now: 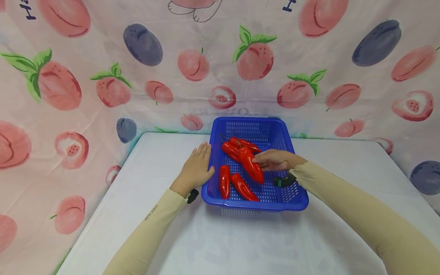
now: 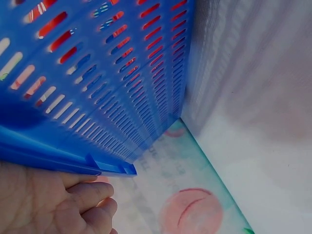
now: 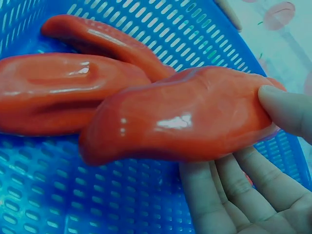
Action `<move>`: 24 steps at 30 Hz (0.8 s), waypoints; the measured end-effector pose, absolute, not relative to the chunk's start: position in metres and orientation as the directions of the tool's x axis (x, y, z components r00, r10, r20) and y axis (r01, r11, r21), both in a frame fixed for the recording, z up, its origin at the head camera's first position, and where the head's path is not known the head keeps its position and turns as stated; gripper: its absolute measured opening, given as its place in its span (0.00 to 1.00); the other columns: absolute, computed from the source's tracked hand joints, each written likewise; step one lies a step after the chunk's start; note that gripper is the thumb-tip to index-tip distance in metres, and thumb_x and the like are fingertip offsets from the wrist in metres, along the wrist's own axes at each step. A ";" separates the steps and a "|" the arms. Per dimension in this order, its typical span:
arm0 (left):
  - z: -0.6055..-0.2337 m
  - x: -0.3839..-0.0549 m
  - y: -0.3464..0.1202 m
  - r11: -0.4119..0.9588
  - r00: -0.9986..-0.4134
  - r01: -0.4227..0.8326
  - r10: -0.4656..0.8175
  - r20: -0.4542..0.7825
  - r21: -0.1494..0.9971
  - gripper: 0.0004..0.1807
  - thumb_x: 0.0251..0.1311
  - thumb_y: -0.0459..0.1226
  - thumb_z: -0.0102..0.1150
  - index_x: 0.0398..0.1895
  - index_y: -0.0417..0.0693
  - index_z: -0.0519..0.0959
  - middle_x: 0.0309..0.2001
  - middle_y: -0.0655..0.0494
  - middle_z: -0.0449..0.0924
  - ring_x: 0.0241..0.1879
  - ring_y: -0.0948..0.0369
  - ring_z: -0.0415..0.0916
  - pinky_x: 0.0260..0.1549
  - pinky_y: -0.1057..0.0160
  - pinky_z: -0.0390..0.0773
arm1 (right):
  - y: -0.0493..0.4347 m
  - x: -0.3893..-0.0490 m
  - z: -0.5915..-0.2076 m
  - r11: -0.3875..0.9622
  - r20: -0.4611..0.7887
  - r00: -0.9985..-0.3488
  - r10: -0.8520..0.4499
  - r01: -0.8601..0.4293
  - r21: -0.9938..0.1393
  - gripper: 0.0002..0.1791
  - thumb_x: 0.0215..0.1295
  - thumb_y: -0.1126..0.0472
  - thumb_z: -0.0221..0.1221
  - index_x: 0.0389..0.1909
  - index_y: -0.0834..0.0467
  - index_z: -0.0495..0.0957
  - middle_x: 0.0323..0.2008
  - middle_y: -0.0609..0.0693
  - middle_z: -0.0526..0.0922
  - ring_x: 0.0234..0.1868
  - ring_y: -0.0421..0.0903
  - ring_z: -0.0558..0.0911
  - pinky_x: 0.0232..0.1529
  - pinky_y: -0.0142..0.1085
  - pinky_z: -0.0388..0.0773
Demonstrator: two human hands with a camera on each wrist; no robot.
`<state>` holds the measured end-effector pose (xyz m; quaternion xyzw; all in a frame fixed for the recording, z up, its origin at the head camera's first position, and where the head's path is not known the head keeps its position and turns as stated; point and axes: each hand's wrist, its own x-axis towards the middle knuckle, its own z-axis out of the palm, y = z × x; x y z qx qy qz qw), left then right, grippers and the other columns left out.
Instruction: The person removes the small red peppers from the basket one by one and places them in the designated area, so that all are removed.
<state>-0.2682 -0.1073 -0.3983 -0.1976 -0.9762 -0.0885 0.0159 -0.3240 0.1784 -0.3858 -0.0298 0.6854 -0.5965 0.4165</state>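
My right hand (image 1: 275, 160) pinches a glossy red pepper (image 1: 248, 162) between thumb and fingers, inside the blue plastic basket (image 1: 254, 206). In the right wrist view this pepper (image 3: 190, 117) lies level across the frame, its far tip overlapping another red pepper (image 3: 68, 92). Two peppers (image 1: 231, 150) lie behind it towards the back left of the basket, and two more (image 1: 225, 181) are near the front left. Against the basket's left rim rests my left hand (image 1: 196, 170), its fingers straight; the left wrist view shows its fingers (image 2: 92, 195) along the outside, beneath the rim.
The basket stands on a white table (image 1: 165, 244), near its back edge. Behind and to the left hangs a fruit-print cloth (image 1: 165, 110). A dark wrist device (image 1: 284, 180) on the right arm hangs over the basket's right side.
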 end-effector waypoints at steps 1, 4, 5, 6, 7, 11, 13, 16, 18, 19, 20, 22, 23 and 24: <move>-0.398 -0.268 -0.107 0.906 -0.921 0.389 0.383 0.066 0.166 0.40 0.64 0.44 0.44 0.72 0.33 0.45 0.74 0.39 0.43 0.75 0.47 0.39 0.73 0.50 0.42 | 0.178 -0.324 -0.385 0.283 -0.533 -0.654 -0.537 0.455 -0.844 0.29 0.70 0.62 0.48 0.66 0.71 0.57 0.38 0.44 0.82 0.43 0.41 0.81 0.70 0.50 0.59; -0.398 -0.268 -0.107 0.907 -0.921 0.389 0.383 0.063 0.163 0.40 0.64 0.44 0.44 0.72 0.33 0.44 0.74 0.39 0.43 0.75 0.48 0.39 0.73 0.50 0.42 | 0.179 -0.324 -0.385 0.265 -0.519 -0.663 -0.539 0.451 -0.852 0.29 0.70 0.61 0.49 0.67 0.71 0.57 0.39 0.44 0.82 0.43 0.41 0.81 0.70 0.50 0.58; -0.398 -0.268 -0.107 0.907 -0.921 0.389 0.384 0.062 0.162 0.40 0.64 0.44 0.44 0.72 0.33 0.44 0.74 0.39 0.43 0.75 0.48 0.38 0.73 0.50 0.42 | 0.179 -0.324 -0.384 0.259 -0.512 -0.667 -0.540 0.447 -0.856 0.28 0.70 0.61 0.49 0.66 0.70 0.58 0.39 0.44 0.83 0.43 0.41 0.81 0.70 0.49 0.60; -0.398 -0.268 -0.107 0.907 -0.921 0.390 0.385 0.064 0.161 0.40 0.64 0.44 0.44 0.72 0.33 0.45 0.74 0.38 0.43 0.75 0.48 0.39 0.73 0.50 0.42 | 0.179 -0.324 -0.384 0.247 -0.505 -0.672 -0.541 0.447 -0.860 0.28 0.70 0.61 0.49 0.66 0.70 0.60 0.39 0.44 0.83 0.43 0.42 0.81 0.69 0.48 0.62; -0.398 -0.268 -0.107 0.907 -0.921 0.390 0.384 0.063 0.158 0.40 0.64 0.44 0.44 0.72 0.33 0.44 0.74 0.39 0.43 0.75 0.48 0.39 0.73 0.50 0.42 | 0.180 -0.324 -0.384 0.234 -0.498 -0.678 -0.541 0.447 -0.863 0.26 0.70 0.61 0.49 0.65 0.69 0.62 0.40 0.44 0.83 0.43 0.42 0.82 0.68 0.47 0.64; -0.398 -0.269 -0.108 0.906 -0.920 0.391 0.386 0.065 0.159 0.40 0.64 0.44 0.44 0.72 0.33 0.45 0.74 0.39 0.43 0.75 0.48 0.39 0.73 0.50 0.41 | 0.183 -0.323 -0.382 0.191 -0.465 -0.694 -0.550 0.437 -0.879 0.16 0.69 0.61 0.50 0.54 0.62 0.75 0.40 0.44 0.84 0.43 0.42 0.83 0.58 0.40 0.76; -0.397 -0.269 -0.108 0.906 -0.920 0.392 0.387 0.064 0.158 0.40 0.64 0.44 0.44 0.72 0.33 0.45 0.74 0.38 0.43 0.75 0.48 0.39 0.73 0.50 0.42 | 0.184 -0.323 -0.381 0.176 -0.456 -0.694 -0.557 0.438 -0.882 0.15 0.69 0.62 0.50 0.53 0.61 0.76 0.40 0.45 0.84 0.42 0.43 0.83 0.55 0.37 0.78; -0.397 -0.268 -0.107 0.908 -0.921 0.389 0.384 0.059 0.156 0.40 0.64 0.45 0.44 0.72 0.33 0.45 0.74 0.39 0.43 0.75 0.48 0.39 0.73 0.50 0.42 | 0.184 -0.322 -0.378 0.153 -0.450 -0.699 -0.556 0.445 -0.882 0.13 0.69 0.61 0.50 0.47 0.57 0.80 0.40 0.45 0.84 0.43 0.43 0.83 0.56 0.39 0.77; -0.397 -0.268 -0.107 0.910 -0.923 0.385 0.381 0.056 0.156 0.40 0.64 0.45 0.43 0.72 0.33 0.44 0.74 0.39 0.42 0.75 0.48 0.38 0.73 0.50 0.41 | 0.185 -0.322 -0.376 0.137 -0.444 -0.698 -0.561 0.451 -0.882 0.12 0.69 0.61 0.50 0.45 0.55 0.82 0.41 0.46 0.85 0.43 0.44 0.83 0.55 0.39 0.77; -0.398 -0.268 -0.108 0.910 -0.924 0.383 0.379 0.056 0.158 0.40 0.64 0.45 0.43 0.72 0.33 0.44 0.74 0.39 0.42 0.75 0.48 0.38 0.74 0.51 0.41 | 0.185 -0.321 -0.374 0.122 -0.441 -0.700 -0.562 0.457 -0.881 0.12 0.69 0.61 0.50 0.40 0.53 0.84 0.41 0.46 0.85 0.43 0.44 0.83 0.55 0.39 0.78; -0.398 -0.268 -0.108 0.908 -0.923 0.385 0.380 0.062 0.164 0.40 0.64 0.45 0.43 0.72 0.32 0.44 0.74 0.38 0.42 0.75 0.48 0.38 0.74 0.51 0.40 | 0.185 -0.321 -0.372 0.110 -0.440 -0.701 -0.562 0.463 -0.879 0.12 0.69 0.61 0.50 0.38 0.51 0.84 0.41 0.46 0.85 0.43 0.44 0.83 0.54 0.39 0.79; -0.398 -0.267 -0.108 0.907 -0.923 0.385 0.379 0.068 0.173 0.40 0.64 0.45 0.43 0.72 0.32 0.45 0.74 0.38 0.42 0.75 0.47 0.38 0.74 0.51 0.40 | 0.185 -0.320 -0.369 0.094 -0.426 -0.698 -0.575 0.461 -0.882 0.13 0.70 0.61 0.49 0.38 0.52 0.84 0.40 0.47 0.85 0.42 0.44 0.83 0.50 0.36 0.80; -0.398 -0.267 -0.108 0.903 -0.921 0.389 0.381 0.079 0.183 0.39 0.63 0.44 0.43 0.72 0.31 0.46 0.74 0.37 0.43 0.75 0.46 0.40 0.73 0.50 0.40 | 0.186 -0.320 -0.368 0.089 -0.421 -0.698 -0.579 0.459 -0.884 0.13 0.70 0.61 0.49 0.38 0.52 0.84 0.40 0.47 0.85 0.42 0.44 0.83 0.49 0.35 0.81; -0.398 -0.266 -0.108 0.901 -0.921 0.390 0.381 0.083 0.190 0.39 0.63 0.44 0.43 0.72 0.31 0.46 0.74 0.37 0.44 0.75 0.46 0.40 0.73 0.50 0.40 | 0.186 -0.320 -0.366 0.083 -0.418 -0.700 -0.579 0.460 -0.884 0.13 0.70 0.61 0.49 0.38 0.52 0.84 0.39 0.46 0.85 0.41 0.44 0.83 0.48 0.35 0.81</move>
